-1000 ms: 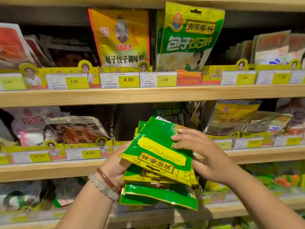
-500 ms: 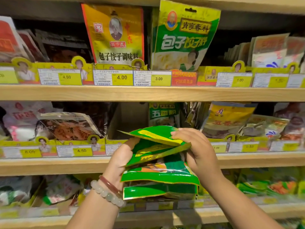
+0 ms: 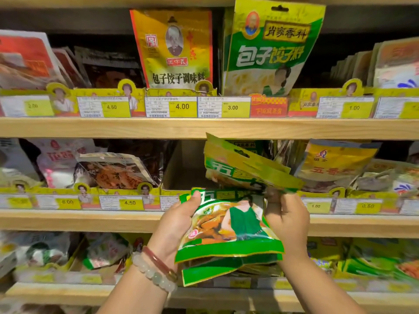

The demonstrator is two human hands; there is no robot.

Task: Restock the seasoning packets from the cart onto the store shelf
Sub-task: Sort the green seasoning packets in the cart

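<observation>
1. Our left hand (image 3: 179,225) grips a stack of green seasoning packets (image 3: 229,232) from the left side, thumb curled over the top packet's upper edge.
2. Our right hand (image 3: 286,219) pinches the lower edge of one lifted packet (image 3: 244,166), tilted up toward the middle shelf (image 3: 79,219).
3. Both forearms rise from below; two bracelets (image 3: 156,268) circle the left wrist.
4. The lifted packet is blurred, and the right fingers appear partly hidden behind the stack.
</observation>
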